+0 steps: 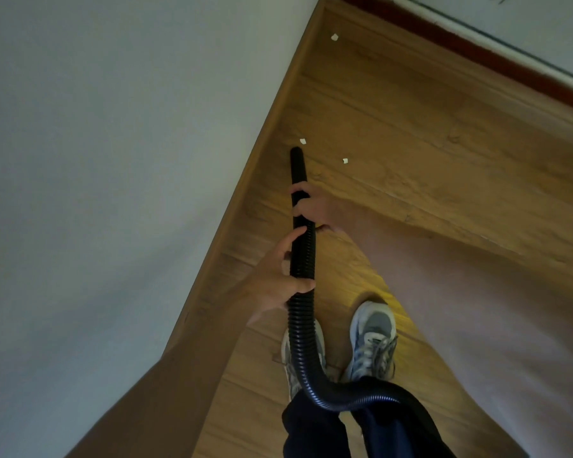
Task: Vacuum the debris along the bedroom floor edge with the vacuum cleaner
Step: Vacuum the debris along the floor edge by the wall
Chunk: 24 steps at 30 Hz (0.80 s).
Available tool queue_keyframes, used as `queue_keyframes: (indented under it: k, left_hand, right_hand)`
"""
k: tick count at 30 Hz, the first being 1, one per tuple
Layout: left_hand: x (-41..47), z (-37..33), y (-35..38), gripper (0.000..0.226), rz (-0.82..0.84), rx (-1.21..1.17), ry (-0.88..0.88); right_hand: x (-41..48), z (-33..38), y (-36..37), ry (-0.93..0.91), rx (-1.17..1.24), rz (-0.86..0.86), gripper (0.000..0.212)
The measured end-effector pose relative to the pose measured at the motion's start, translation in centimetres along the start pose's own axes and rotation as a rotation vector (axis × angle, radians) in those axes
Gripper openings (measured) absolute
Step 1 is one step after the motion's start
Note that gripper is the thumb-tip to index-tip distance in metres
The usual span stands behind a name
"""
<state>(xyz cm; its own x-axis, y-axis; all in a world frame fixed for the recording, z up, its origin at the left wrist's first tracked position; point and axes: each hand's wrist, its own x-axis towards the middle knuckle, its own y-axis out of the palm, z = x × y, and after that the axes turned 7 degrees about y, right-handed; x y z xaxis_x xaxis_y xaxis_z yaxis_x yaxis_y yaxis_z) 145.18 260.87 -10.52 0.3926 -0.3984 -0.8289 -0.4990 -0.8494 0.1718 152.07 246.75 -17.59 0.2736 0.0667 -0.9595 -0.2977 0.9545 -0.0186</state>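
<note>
You grasp one black vacuum hose [303, 256] with both hands, left hand [278, 279] nearer, right hand [313, 206] farther. Its tip sits by the left baseboard [258, 166]. Three pale scraps, perhaps paper: nearest scrap [302, 141] and right scrap [345, 161] just past the tip, far scrap [334, 37] well beyond.

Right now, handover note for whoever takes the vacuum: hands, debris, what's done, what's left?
Left hand: grips the black hose at its ribbed part.
Right hand: grips the hose further forward, behind the nozzle tip.
The tip points along the wood floor beside the wall.
Debris: nearest scrap lies just beyond the tip, second scrap is to its right, third scrap is far ahead near the corner.
Done: nothing this frame proves.
Left: all three scraps, probably nearest first.
</note>
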Motion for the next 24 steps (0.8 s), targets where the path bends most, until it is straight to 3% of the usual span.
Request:
queue_keyframes:
  k: [24]
  left_hand:
    - [1.1, -2.9, 7.1, 0.091, 0.078, 0.106, -0.134]
  right_hand:
    - [-2.0, -6.1, -6.5, 0.058, 0.215, 0.047, 0.052]
